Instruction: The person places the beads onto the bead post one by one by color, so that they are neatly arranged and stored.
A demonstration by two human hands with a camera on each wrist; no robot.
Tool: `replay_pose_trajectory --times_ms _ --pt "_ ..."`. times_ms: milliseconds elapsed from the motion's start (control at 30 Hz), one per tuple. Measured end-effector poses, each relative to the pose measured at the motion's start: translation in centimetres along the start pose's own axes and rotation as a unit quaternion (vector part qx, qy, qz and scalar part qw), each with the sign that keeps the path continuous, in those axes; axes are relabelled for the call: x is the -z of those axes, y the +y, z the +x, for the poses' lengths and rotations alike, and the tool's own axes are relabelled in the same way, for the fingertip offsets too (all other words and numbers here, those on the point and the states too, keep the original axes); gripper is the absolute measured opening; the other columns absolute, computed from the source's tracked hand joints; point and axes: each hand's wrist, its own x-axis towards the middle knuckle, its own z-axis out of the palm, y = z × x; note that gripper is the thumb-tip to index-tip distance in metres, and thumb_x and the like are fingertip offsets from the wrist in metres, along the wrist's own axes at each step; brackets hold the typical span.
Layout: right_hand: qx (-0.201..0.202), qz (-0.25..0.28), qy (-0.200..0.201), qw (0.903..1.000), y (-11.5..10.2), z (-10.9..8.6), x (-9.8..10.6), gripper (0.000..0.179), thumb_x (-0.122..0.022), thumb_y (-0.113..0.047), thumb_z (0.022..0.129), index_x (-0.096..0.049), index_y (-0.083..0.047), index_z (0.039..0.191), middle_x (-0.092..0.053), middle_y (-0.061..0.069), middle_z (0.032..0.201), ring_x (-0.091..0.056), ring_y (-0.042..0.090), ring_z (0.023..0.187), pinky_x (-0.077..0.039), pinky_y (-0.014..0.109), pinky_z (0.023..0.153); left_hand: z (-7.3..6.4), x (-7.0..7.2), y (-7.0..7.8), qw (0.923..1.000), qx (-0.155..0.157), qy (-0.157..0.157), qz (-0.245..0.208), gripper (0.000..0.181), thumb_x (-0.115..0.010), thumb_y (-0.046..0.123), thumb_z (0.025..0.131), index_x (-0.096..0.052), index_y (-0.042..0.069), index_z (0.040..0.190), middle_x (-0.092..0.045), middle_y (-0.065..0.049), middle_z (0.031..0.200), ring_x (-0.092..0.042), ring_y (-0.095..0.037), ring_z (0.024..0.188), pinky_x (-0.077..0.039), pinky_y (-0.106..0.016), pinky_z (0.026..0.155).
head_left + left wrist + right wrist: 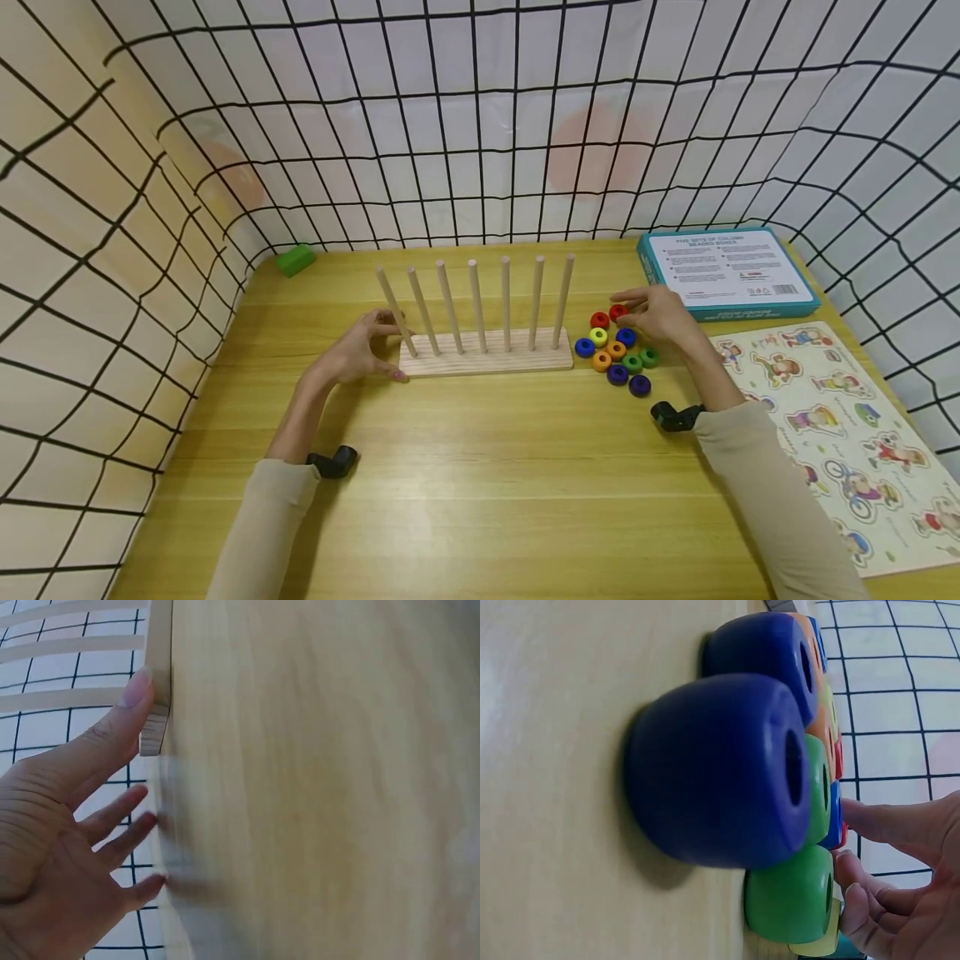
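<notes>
A pale wooden peg stand [487, 362] with a row of several upright dowels stands on the table. My left hand [358, 350] grips its left end; in the left wrist view the thumb [136, 690] lies against the base's edge, the other fingers spread. To the stand's right sits a cluster of coloured beads with holes. My right hand [656, 317] reaches over its far side, thumb and fingertips about a red bead [617, 312]. Another red bead [599, 320] is beside it. Close to the right wrist camera are a purple bead [712, 772] and a green bead [787, 896].
A blue-edged box [735, 271] lies at the back right. In front of it is a picture board [847, 433] with cartoon figures. A green block [296, 260] sits at the back left. Black wire mesh [465, 125] surrounds the table's back and sides.
</notes>
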Motion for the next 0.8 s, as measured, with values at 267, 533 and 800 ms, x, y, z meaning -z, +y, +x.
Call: replay_pose_trajectory --times_ms 267,533,800 --pt "-0.001 -0.004 0.012 0.9999 -0.1 0.2 -0.3 0.038 -0.067 -0.010 0.100 -0.065 0.002 0.136 -0.063 0.034 0.133 -0.065 0.047 0.117 -0.057 0.052 0.095 -0.2 0.1 -0.4 0.9999 0.006 -0.011 -0.004 0.078 -0.093 0.014 0.074 -0.060 0.005 0.144 -0.009 -0.016 0.175 0.004 -0.044 0.161 0.005 -0.077 0.122" --pt "0.029 -0.014 0.034 0.9989 -0.7 -0.3 0.3 0.038 -0.068 -0.016 0.101 -0.066 0.001 0.135 -0.069 0.030 0.124 -0.066 0.038 0.103 -0.053 0.029 0.074 -0.1 0.2 -0.4 0.9995 -0.004 -0.032 -0.003 0.079 -0.091 0.015 0.077 -0.057 0.008 0.148 -0.013 -0.018 0.173 0.010 -0.042 0.161 0.017 -0.074 0.121" --pt "0.088 -0.001 0.085 0.9926 -3.6 -2.3 3.1 0.039 -0.069 -0.029 0.101 -0.070 -0.005 0.132 -0.069 0.020 0.114 -0.058 0.027 0.095 -0.044 0.026 0.064 -0.2 -0.1 -0.1 0.9994 0.000 -0.034 -0.009 0.077 -0.091 0.016 0.077 -0.058 0.004 0.146 -0.015 -0.024 0.171 0.011 -0.044 0.160 0.020 -0.075 0.119"
